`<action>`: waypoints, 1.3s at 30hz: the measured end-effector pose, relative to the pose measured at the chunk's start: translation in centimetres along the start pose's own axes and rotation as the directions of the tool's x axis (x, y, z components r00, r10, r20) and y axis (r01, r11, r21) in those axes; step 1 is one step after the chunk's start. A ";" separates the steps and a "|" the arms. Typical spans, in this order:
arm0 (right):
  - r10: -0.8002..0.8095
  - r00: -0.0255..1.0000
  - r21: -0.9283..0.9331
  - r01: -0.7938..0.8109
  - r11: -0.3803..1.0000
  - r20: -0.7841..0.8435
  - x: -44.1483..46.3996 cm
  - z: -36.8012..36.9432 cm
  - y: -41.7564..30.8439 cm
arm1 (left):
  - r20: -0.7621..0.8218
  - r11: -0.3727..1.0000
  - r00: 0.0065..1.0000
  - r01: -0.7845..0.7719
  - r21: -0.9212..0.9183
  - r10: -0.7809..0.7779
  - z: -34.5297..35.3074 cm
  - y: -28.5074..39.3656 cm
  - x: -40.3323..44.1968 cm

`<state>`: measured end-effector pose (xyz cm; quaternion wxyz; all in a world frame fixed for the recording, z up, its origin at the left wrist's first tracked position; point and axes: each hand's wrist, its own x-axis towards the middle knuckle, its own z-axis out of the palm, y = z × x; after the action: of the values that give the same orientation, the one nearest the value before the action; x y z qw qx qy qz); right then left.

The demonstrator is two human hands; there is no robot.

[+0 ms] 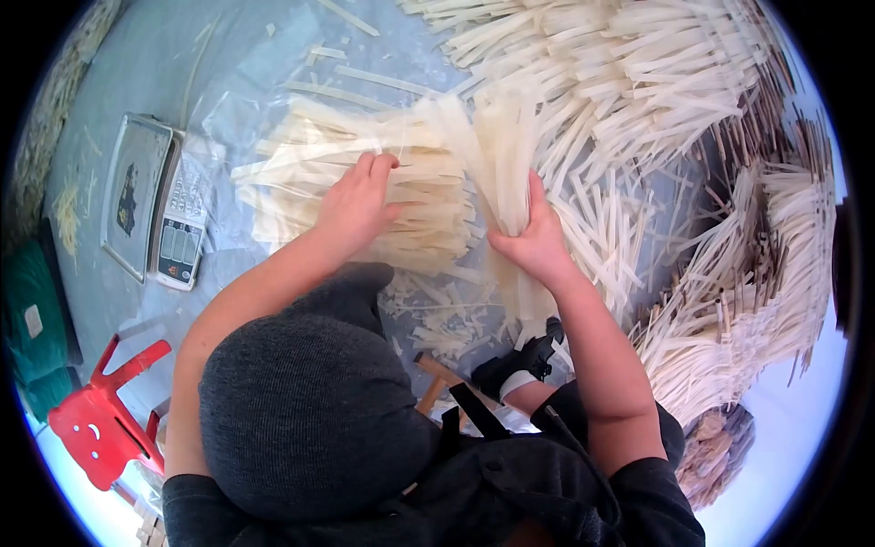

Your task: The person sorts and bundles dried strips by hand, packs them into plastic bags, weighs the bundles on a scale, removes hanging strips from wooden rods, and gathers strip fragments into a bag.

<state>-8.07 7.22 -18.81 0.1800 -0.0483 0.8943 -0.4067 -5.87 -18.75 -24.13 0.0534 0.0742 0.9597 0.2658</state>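
**Right hand on strip bundle, left hand at the pile**

Right hand: closed, thumb and fingers around a bundle of flat pale strips, center of frame. Bundle fans out at its upper end.
Left hand: half curled, fingers bent over the strip pile left of the bundle. Can't tell if it pinches a strip.
Strip pile lies roughly crosswise, upper center; clear plastic at its left end.
Big strip heap fills upper right. More strips with dark ends down the right side. Loose strips between, small scraps below the pile.
Digital scale on the floor, left of frame, keypad toward the lower right. Red stool with a smiley face lower left, green bag at left edge. Dark shoe just below center, near the scraps.
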 end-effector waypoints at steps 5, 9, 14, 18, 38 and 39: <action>0.171 0.958 -0.269 -0.106 0.957 0.229 0.3 0.2 -1.2 | 0.393 0.335 0.856 0.498 -0.800 -0.335 1.5 -3.3 -0.8; 0.019 0.966 -0.414 0.092 0.905 0.256 0.7 2.7 0.6 | 0.461 -0.034 0.724 0.520 -0.854 -0.512 -1.8 -2.5 -0.9; 0.083 0.930 -0.671 0.196 0.715 0.359 1.1 3.8 1.5 | 0.220 0.226 0.873 0.343 -0.912 -0.435 -3.4 -1.0 -0.9; -0.013 0.935 -0.755 0.295 0.585 0.355 1.3 2.9 -0.2 | 0.112 0.449 0.966 0.209 -0.869 -0.232 -2.9 -0.2 -0.8; -0.218 0.861 -0.696 0.501 0.513 0.459 4.1 4.2 -3.3 | 0.266 0.193 0.877 0.364 -0.911 -0.401 -4.2 0.1 -0.9; -0.153 0.883 -0.707 0.449 0.546 0.443 3.7 4.8 -2.2 | 0.289 0.113 0.848 0.373 -0.921 -0.445 -4.4 -0.1 -0.9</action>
<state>-9.90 1.45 -21.09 0.2125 -0.3455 0.9138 0.0219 -5.60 -21.22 -20.35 0.1294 -0.2484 0.5760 0.7679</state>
